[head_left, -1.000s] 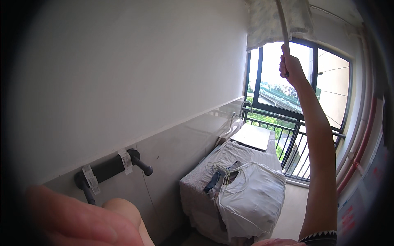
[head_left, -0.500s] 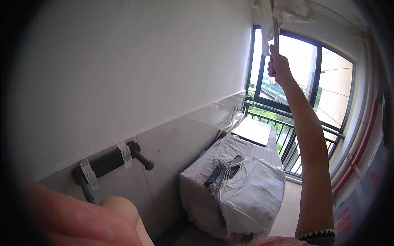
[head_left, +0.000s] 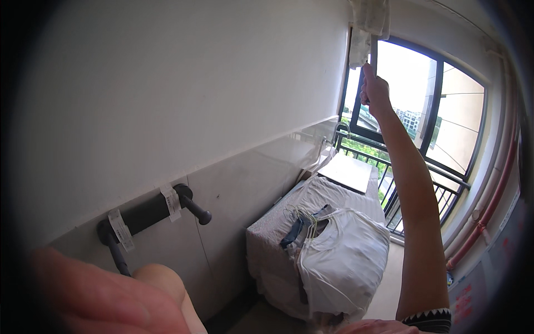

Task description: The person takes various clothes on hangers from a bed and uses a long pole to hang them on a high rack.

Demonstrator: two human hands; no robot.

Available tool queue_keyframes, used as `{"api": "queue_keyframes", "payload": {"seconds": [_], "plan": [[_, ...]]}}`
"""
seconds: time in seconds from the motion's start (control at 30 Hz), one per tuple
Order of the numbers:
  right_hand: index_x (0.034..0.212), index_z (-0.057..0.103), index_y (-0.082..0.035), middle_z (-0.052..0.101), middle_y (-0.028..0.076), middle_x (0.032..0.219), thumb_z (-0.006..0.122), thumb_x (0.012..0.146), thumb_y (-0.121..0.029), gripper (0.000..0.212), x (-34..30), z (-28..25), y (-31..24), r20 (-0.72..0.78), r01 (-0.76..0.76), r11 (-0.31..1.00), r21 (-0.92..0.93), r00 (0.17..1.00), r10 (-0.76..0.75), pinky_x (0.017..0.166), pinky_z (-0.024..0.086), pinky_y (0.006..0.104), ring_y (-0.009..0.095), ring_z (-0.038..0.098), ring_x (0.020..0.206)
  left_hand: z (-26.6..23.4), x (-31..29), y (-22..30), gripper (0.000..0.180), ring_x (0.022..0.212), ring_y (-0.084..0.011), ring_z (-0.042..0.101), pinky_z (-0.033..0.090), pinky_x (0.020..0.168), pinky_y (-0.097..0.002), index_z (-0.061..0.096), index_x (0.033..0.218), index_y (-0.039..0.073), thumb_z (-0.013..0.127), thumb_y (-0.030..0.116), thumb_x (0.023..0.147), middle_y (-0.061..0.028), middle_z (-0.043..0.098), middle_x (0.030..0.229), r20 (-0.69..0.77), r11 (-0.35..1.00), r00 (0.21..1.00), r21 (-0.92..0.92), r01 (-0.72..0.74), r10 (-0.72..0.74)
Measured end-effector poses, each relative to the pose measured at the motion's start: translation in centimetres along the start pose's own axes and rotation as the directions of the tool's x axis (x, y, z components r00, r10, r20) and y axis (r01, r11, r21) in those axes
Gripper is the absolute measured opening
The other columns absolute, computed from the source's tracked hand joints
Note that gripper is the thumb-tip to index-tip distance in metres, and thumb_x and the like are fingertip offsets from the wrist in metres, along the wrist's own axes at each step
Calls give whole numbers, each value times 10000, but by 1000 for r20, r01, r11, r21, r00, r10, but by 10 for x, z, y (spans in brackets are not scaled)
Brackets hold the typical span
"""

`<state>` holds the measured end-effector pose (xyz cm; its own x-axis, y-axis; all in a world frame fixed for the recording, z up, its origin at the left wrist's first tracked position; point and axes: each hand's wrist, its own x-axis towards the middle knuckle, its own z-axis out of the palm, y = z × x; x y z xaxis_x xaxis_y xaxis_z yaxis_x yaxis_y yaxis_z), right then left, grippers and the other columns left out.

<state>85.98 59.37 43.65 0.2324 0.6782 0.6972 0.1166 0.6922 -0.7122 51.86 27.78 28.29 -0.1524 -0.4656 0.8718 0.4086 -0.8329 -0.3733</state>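
High in front of the window, my right hand is closed around a thin dark pole, thumb pointing up along it. White, thin cloth hangs at the pole's upper part and runs out at the top of the picture. My left hand shows large and blurred at the lower left, close to the camera, with its fingers not distinguishable. Beyond it bulges a bent arm. Below the raised arm, a white shirt and several wire hangers lie over a cloth-covered box-like piece, touched by neither hand.
On the left wall sits a dark grey bracket with two projecting arms and paper labels. A white board lies near a curved tap. Behind are a window and black railing. A red pipe runs down the right.
The white cloth on the pole, spread to the right before, now hangs closer together. The view has shifted slightly; my right hand still grips the pole and my left has barely moved.
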Motion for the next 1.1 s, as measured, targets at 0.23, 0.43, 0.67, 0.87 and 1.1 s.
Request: {"api": "queue_keyframes", "payload": {"seconds": [0.23, 0.43, 0.67, 0.87, 1.1], "plan": [[616, 410, -123, 338, -38, 437, 560, 804, -411, 375, -11, -5, -4, -35, -32, 998, -47, 999, 30, 301, 271, 223, 66, 341, 331, 3, -3, 0, 215, 669, -71, 515, 414, 552, -187, 591, 969, 25, 615, 25, 755, -51, 569, 817, 12, 1000, 1000, -9, 26, -25], [602, 392, -129, 332, -37, 425, 569, 799, -419, 393, -36, -16, 27, -31, -43, 994, -96, 999, 40, 289, 268, 226, 72, 332, 313, 9, -6, -1, 210, 664, -70, 512, 411, 549, -187, 594, 964, 26, 617, 28, 755, -49, 569, 810, 32, 998, 999, -39, 39, -38], [616, 391, -123, 338, -18, 436, 545, 824, -399, 379, -80, -33, 48, 99, -104, 994, -31, 989, 107, 308, 288, 241, 88, 351, 323, 13, -11, -6, 204, 658, -69, 509, 409, 546, -187, 598, 958, 28, 618, 31, 755, -48, 568, 802, 50, 995, 996, -55, 83, -80], [649, 393, -122, 327, -28, 441, 518, 841, -413, 370, -118, -67, 75, 155, -187, 982, -41, 969, 191, 317, 284, 234, 80, 349, 335, 19, -13, -7, 199, 653, -68, 506, 406, 543, -186, 601, 953, 29, 620, 35, 755, -47, 567, 795, 73, 991, 991, -57, 117, -113], [620, 427, -96, 378, -15, 438, 591, 816, -315, 337, -189, -114, 117, 137, -332, 942, -56, 932, 336, 306, 273, 224, 75, 350, 330, 34, -23, -5, 193, 647, -66, 503, 403, 539, -186, 605, 947, 31, 622, 38, 754, -45, 566, 786, 109, 985, 980, -39, 169, -164]]}}
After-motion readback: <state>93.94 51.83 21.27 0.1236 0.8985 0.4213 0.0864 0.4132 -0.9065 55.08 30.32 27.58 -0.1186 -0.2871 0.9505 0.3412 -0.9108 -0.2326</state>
